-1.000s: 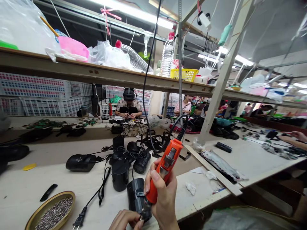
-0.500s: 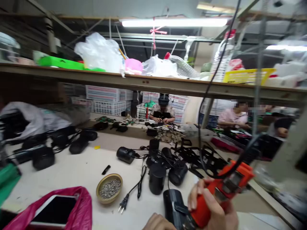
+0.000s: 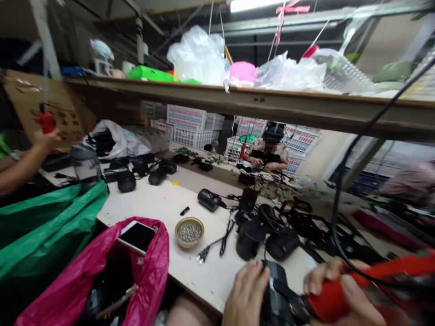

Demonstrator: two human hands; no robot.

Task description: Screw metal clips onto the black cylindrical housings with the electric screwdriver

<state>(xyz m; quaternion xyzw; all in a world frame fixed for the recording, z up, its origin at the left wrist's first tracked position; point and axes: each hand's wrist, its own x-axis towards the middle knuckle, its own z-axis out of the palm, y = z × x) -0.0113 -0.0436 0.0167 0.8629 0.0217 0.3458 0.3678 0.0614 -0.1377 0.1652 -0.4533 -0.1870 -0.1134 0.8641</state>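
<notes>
My right hand is wrapped around a red electric screwdriver. Its tip points left, at a black plastic device near the table's front edge; whether the bit touches a screw is hidden. Over the left side of that same device lie the bent fingers of my left hand, gripping it. Just beyond are several similar black devices with cords. A two-pin plug lies left of them, beside a brass-coloured bowl of small metal screws.
A pink plastic bag with a white phone on it hangs at the front edge. Left of it spreads a green bag. A co-worker's hand holds another red screwdriver. A shelf crosses overhead; a black cable hangs at right.
My view has swung left and down, revealing the pink bag and the co-worker's arm. My left hand has come onto the black device. The screwdriver has tilted closer to level.
</notes>
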